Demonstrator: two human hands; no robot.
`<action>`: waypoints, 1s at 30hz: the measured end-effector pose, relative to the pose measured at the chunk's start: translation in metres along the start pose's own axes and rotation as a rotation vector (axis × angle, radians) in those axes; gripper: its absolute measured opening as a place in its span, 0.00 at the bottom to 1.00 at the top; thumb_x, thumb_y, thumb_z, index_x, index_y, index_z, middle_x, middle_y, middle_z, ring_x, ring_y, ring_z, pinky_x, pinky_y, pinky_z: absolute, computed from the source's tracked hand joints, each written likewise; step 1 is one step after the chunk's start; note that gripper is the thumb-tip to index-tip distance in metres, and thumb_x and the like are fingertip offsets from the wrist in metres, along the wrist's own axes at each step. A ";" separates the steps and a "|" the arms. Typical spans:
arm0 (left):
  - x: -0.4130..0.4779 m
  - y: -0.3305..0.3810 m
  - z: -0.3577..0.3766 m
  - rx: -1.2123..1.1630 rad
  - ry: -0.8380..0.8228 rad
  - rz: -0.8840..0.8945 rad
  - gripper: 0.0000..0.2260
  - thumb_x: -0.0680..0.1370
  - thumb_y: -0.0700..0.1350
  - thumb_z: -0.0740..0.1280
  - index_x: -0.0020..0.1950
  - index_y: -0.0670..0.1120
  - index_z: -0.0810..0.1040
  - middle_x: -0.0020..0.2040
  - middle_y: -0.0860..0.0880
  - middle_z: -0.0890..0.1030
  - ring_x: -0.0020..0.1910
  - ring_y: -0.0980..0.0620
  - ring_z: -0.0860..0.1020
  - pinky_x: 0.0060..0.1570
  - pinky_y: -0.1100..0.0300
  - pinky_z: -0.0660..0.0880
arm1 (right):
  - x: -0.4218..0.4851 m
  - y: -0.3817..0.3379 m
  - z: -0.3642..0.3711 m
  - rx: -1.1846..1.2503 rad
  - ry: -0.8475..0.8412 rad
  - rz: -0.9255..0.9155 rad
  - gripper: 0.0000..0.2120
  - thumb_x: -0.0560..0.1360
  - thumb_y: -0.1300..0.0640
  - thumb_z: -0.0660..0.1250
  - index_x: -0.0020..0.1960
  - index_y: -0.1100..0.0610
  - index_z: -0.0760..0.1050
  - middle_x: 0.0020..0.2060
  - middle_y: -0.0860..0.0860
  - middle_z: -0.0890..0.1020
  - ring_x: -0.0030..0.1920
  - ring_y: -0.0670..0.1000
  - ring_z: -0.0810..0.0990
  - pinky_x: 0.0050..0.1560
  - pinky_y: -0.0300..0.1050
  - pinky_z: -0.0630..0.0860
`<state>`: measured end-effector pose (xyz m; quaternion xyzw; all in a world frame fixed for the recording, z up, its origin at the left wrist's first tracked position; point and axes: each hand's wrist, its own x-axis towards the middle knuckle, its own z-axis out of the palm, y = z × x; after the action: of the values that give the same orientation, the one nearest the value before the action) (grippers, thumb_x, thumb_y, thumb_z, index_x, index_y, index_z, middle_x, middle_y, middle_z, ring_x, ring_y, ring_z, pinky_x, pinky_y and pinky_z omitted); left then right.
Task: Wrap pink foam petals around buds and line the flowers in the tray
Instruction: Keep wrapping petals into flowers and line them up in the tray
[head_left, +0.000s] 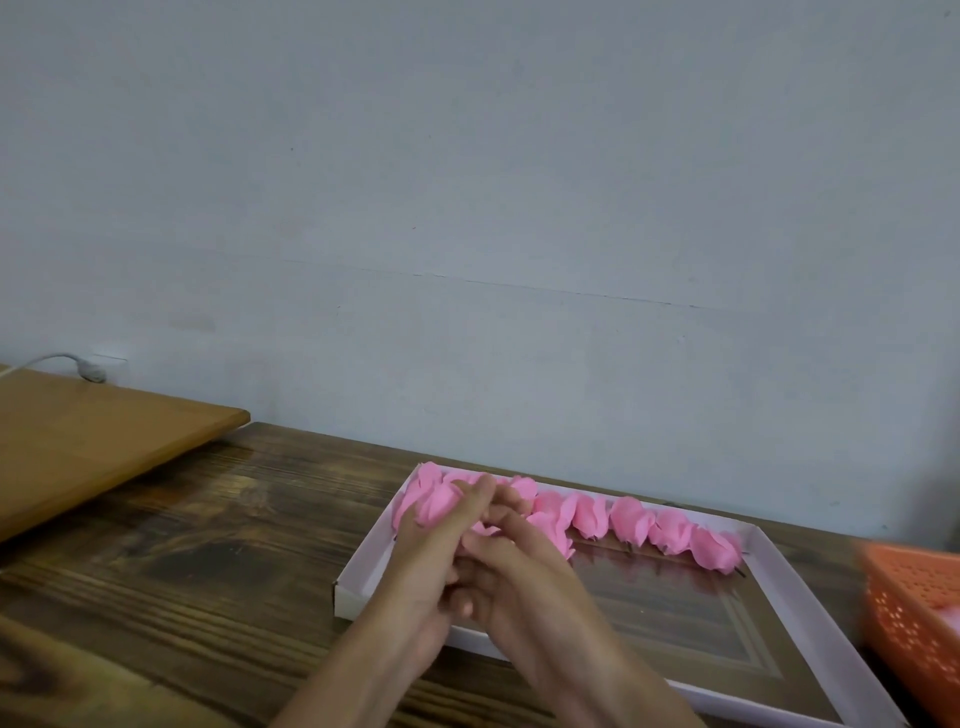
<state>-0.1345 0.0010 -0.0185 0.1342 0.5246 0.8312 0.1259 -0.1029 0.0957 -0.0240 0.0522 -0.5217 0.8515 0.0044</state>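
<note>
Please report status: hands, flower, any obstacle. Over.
Left hand and right hand both grip one pink foam flower over left end of tray. Row of flowers lines far wall. Orange basket right of tray, clear of hands.

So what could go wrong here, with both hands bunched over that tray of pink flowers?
The left hand grips a pink flower, with the right hand close against it, right above the finished row. A slip might knock those flowers out of line. The flower might spring open if the grip eases. The tray looks light, so a wrist might shove it.
</note>
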 end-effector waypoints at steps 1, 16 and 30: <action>0.000 0.002 0.000 0.006 -0.013 0.000 0.20 0.67 0.66 0.79 0.46 0.51 0.88 0.56 0.45 0.88 0.32 0.53 0.74 0.24 0.64 0.61 | 0.000 0.003 -0.001 -0.019 0.001 -0.034 0.08 0.80 0.62 0.68 0.59 0.61 0.79 0.37 0.55 0.78 0.36 0.51 0.76 0.33 0.41 0.69; -0.001 0.006 -0.004 0.091 -0.031 0.018 0.19 0.67 0.68 0.74 0.40 0.52 0.85 0.54 0.44 0.88 0.27 0.54 0.74 0.22 0.66 0.55 | -0.002 0.010 0.005 -0.217 0.025 -0.141 0.07 0.84 0.57 0.65 0.56 0.61 0.77 0.32 0.51 0.78 0.33 0.50 0.77 0.32 0.42 0.72; 0.003 0.006 -0.005 -0.063 -0.005 -0.053 0.20 0.69 0.64 0.76 0.34 0.49 0.76 0.49 0.47 0.88 0.46 0.47 0.85 0.22 0.68 0.61 | 0.003 0.015 0.005 -0.207 0.094 -0.074 0.12 0.75 0.58 0.69 0.58 0.61 0.78 0.33 0.55 0.81 0.33 0.51 0.79 0.30 0.44 0.75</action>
<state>-0.1398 -0.0047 -0.0153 0.1183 0.5010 0.8435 0.1533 -0.1068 0.0845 -0.0344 0.0309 -0.6037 0.7939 0.0656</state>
